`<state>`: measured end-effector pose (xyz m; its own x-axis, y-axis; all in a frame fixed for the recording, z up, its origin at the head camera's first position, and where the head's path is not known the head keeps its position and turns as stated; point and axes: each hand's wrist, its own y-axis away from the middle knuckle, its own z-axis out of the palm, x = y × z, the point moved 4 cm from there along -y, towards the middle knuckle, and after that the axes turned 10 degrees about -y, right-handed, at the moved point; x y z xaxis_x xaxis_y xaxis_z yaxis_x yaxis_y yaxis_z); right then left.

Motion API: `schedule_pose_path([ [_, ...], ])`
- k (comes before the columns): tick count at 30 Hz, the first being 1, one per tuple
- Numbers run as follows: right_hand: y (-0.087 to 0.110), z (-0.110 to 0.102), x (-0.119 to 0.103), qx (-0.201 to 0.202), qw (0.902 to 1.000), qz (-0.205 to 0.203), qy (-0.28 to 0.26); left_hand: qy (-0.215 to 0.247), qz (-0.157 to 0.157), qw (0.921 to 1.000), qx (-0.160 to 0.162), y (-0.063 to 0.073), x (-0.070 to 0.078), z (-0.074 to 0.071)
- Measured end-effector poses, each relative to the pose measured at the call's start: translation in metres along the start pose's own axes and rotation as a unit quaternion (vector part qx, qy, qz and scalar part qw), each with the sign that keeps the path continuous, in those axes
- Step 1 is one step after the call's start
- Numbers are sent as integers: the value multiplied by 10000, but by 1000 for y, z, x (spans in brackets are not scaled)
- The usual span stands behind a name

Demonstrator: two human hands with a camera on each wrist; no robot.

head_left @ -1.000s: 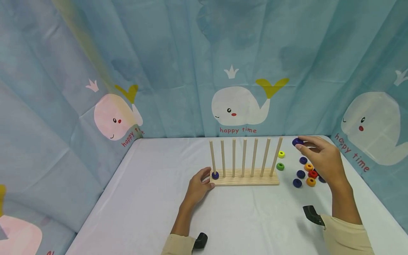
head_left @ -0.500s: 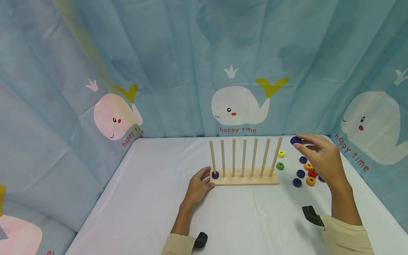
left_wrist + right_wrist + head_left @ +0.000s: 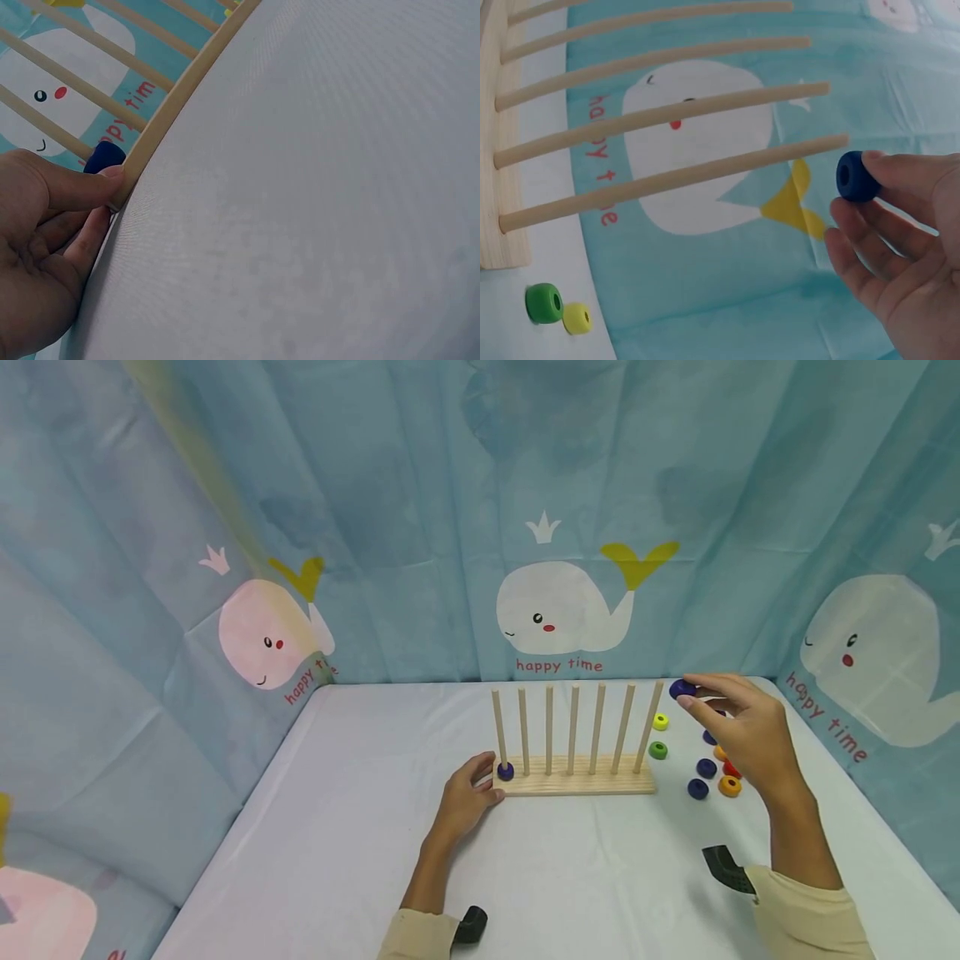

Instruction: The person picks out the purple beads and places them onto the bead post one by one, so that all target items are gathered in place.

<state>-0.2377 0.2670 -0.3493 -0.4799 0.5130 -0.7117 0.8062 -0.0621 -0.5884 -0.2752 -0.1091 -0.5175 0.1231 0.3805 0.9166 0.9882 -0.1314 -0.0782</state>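
Observation:
A wooden peg rack [image 3: 577,787] with several upright pegs stands on the white table. One dark blue bead [image 3: 506,772] sits at the foot of its leftmost peg. My left hand [image 3: 462,797] grips the left end of the base, thumb in front, as the left wrist view also shows. My right hand [image 3: 746,727] pinches another blue bead [image 3: 856,177] between thumb and fingers. That bead is held up just right of the top of the rightmost peg [image 3: 675,180], apart from it, its hole facing the peg in the right wrist view.
Right of the rack lie a yellow bead [image 3: 660,722] and a green bead [image 3: 658,750]. Under the right hand are several blue beads [image 3: 698,789], orange beads [image 3: 730,786] and a partly hidden red bead [image 3: 731,769]. A blue whale-print curtain [image 3: 420,610] hangs behind the table.
My right hand has moved a little left with the blue bead, closer to the rightmost peg. The left hand keeps its grip on the rack's base.

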Motion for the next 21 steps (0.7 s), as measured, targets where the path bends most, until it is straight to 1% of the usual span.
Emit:
schedule_pose_path([
  [11, 0, 3, -7, 14, 10000, -57, -16, -54, -37, 10000, -15, 0, -1, 1],
  [16, -2, 5, -11, 30, 9997, -200, -126, -91, -96, 9999, 7, 0, -2, 1],
  [21, -6, 9, -19, 37, 9990, -402, -174, -110, -65, 9999, 24, 0, -2, 1],
])
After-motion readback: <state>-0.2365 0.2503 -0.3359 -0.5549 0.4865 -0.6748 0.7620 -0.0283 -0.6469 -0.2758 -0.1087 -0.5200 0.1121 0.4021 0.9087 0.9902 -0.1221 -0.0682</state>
